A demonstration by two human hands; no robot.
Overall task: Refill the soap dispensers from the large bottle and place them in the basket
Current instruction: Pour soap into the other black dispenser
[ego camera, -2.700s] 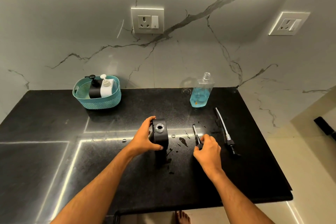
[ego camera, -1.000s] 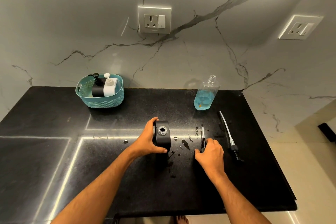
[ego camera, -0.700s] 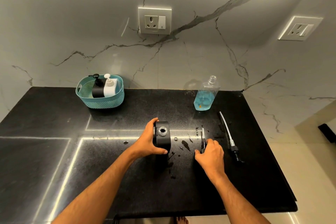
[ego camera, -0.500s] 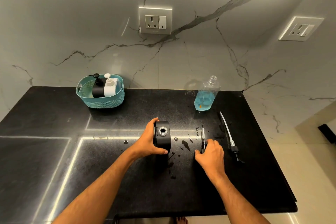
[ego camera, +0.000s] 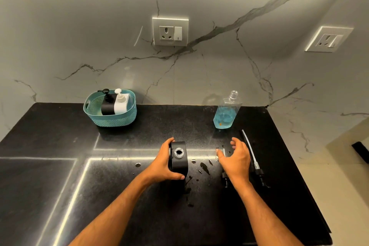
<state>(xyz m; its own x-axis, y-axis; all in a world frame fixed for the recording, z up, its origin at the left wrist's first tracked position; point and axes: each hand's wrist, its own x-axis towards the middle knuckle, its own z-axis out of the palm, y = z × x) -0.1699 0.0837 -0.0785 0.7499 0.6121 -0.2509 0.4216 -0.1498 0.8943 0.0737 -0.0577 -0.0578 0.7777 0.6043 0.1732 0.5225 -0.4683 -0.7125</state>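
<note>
Head view: right hand [ego camera: 236,159] open-fingered over countertop [ego camera: 60,185].

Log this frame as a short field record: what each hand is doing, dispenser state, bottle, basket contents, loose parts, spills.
left hand: grips black dispenser, upright, neck open, no pump
right hand: open, above a pump lying on the counter
large bottle: uncapped, blue soap low, near the wall
basket: holds one black and one white dispenser, pumps on
second pump: lies right of the hand
spills: dark drops beside the dispenser
</note>
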